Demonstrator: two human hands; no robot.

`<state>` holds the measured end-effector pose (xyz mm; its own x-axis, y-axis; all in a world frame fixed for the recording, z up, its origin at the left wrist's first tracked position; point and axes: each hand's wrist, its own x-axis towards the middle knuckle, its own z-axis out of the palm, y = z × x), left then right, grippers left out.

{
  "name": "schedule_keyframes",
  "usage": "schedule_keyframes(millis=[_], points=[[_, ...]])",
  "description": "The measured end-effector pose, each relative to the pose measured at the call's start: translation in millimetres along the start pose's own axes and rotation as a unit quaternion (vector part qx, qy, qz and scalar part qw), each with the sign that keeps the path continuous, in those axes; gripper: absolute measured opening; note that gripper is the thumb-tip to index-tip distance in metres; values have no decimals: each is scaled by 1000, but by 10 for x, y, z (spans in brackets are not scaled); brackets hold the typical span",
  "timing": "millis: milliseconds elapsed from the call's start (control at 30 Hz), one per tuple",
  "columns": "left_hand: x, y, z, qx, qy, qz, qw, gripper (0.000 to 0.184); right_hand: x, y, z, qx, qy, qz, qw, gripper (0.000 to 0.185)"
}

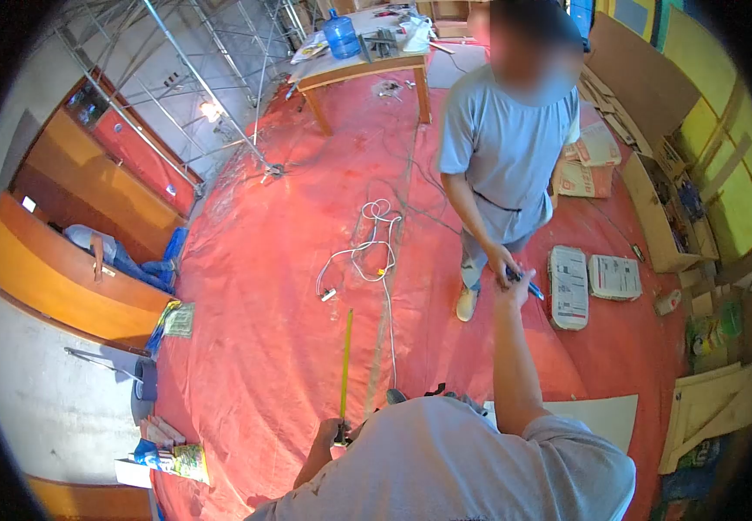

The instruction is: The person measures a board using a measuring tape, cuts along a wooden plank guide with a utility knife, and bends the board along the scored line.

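Note:
My left hand (329,434) is closed round a tape measure (339,441) low in the view. Its yellow blade (346,365) sticks out straight, away from me, over the red floor covering. My right hand (515,286), at the end of an outstretched arm, meets the hand (501,263) of a person in a grey shirt. A slim blue and dark tool (535,291) lies between our two hands, my fingers closed on it. The person's fingers are on its dark end. Its exact kind is too small to make out.
Two wrapped packs (569,286) lie beside the person. A white extension cord (360,252) trails across the red sheet (263,286). Further back stand a wooden table (367,67) with a blue water jug (341,35) and metal scaffolding (211,82). Wooden boards (719,408) line the right.

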<state>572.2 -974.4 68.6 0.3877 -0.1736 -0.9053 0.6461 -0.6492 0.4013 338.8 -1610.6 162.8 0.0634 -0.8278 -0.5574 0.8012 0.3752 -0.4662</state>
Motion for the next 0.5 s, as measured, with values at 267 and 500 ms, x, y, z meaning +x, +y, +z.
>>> schedule_keyframes(millis=[267,500], points=[[291,-154,49,161,-11,34,986,23,-501,-316,-615,11,119,21,993,48],[196,412,-194,303,-156,41,939,24,-966,-719,-1920,117,141,-74,980,36]])
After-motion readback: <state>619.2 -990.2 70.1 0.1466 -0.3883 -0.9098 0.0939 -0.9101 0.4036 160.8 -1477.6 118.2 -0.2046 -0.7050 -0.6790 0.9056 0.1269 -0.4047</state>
